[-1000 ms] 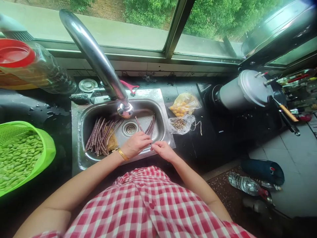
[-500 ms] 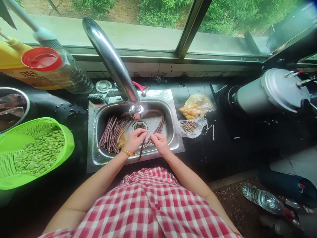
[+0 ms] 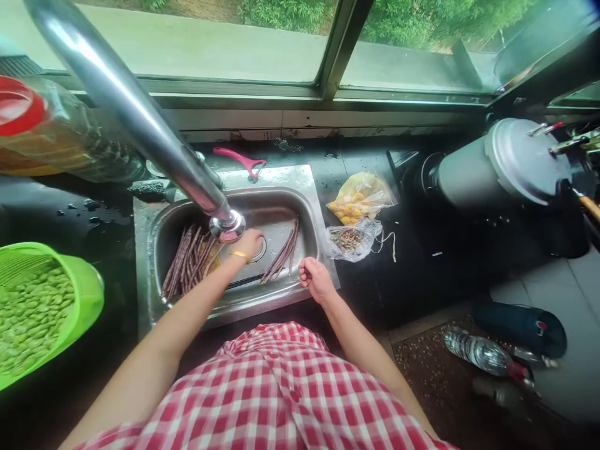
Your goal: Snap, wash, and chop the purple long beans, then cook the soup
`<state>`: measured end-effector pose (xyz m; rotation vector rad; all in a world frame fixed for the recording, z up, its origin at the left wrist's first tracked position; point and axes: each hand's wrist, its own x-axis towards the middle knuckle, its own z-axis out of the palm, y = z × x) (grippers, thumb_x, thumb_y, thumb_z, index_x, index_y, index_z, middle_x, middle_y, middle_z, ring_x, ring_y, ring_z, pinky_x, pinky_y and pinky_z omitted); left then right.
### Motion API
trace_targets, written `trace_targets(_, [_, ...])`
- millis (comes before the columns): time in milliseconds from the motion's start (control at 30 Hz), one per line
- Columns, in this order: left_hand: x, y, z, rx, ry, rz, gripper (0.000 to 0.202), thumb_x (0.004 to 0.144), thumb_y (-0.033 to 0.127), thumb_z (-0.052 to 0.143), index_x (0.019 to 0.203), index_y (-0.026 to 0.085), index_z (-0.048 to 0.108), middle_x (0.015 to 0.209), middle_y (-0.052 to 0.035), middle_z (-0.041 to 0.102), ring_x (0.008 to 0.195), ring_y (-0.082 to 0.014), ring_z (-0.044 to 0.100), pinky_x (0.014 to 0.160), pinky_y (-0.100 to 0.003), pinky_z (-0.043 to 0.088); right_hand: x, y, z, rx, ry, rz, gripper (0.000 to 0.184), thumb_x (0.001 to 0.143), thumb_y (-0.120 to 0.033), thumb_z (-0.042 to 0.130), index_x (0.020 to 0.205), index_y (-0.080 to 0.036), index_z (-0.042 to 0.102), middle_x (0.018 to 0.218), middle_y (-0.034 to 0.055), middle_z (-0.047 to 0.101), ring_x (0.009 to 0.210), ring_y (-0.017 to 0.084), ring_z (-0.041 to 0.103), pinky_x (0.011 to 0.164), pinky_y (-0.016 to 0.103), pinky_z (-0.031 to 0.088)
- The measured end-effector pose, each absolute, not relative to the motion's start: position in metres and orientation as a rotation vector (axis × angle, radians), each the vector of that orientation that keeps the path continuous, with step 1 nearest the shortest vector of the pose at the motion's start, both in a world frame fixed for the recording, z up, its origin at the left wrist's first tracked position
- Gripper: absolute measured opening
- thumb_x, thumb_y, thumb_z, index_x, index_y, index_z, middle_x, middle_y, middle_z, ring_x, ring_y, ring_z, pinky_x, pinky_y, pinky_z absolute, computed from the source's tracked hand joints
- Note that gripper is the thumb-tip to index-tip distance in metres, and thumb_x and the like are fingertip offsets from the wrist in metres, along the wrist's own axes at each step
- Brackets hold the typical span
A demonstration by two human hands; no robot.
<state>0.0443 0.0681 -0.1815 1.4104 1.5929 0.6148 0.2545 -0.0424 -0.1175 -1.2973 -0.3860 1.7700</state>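
A steel sink (image 3: 234, 306) holds a pile of purple long beans (image 3: 185, 262) on its left and a smaller bunch of long beans (image 3: 284, 253) on its right. My left hand (image 3: 247, 242), with a gold bangle at the wrist, reaches over the drain just under the faucet head (image 3: 227, 226); its fingers are hidden. My right hand (image 3: 315, 278) is curled into a loose fist at the sink's front right rim, close to the smaller bunch. What it holds, if anything, does not show.
A green colander (image 3: 89, 294) of shelled green beans (image 3: 28, 312) stands at the left. An oil bottle (image 3: 60, 134) and pink peeler (image 3: 239, 160) lie behind the sink. Two plastic bags (image 3: 359, 197) and a pressure cooker (image 3: 506, 162) are on the right. A water bottle (image 3: 478, 353) lies on the floor.
Both hands held one long bean between them in front of the drain. They have separated: my left hand went forward over the drain, my right hand drew back to the rim.
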Motion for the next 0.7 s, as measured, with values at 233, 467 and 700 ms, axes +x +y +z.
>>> trace_targets(233, [0.145, 0.071, -0.244, 1.586, 1.664, 0.257, 0.011, 0.075, 0.02, 0.053, 0.079, 0.013, 0.061, 0.088, -0.0126, 0.06, 0.093, -0.0252, 0.051, 0.085, -0.037, 0.036, 0.263, -0.04, -0.118, -1.37, -0.382, 1.761, 0.031, 0.067, -0.044, 0.063, 0.068, -0.016, 0.051, 0.054, -0.0058, 0.045, 0.04, 0.003, 0.032, 0.035, 0.015, 0.022])
trace_targets(467, [0.13, 0.061, -0.209, 1.649, 1.562, 0.233, 0.022, 0.082, 0.025, 0.044, 0.096, 0.014, 0.056, 0.087, -0.0091, 0.061, 0.084, -0.0196, 0.054, 0.079, -0.03, 0.039, 0.265, -0.031, -0.118, -1.459, -0.424, 1.736, 0.03, 0.066, -0.045, 0.061, 0.067, -0.016, 0.051, 0.052, -0.0068, 0.044, 0.038, 0.002, 0.029, 0.033, 0.015, 0.019])
trace_targets(700, [0.083, 0.012, -0.113, 1.906, 1.009, 0.695, 0.034, 0.084, 0.029, 0.046, 0.117, 0.025, 0.057, 0.092, -0.0073, 0.062, 0.085, -0.0181, 0.054, 0.082, -0.029, 0.038, 0.262, -0.027, -0.077, -1.315, -0.657, 1.935, 0.032, 0.074, -0.047, 0.053, 0.071, -0.014, 0.055, 0.05, -0.0061, 0.043, 0.036, 0.002, 0.024, 0.034, 0.016, 0.013])
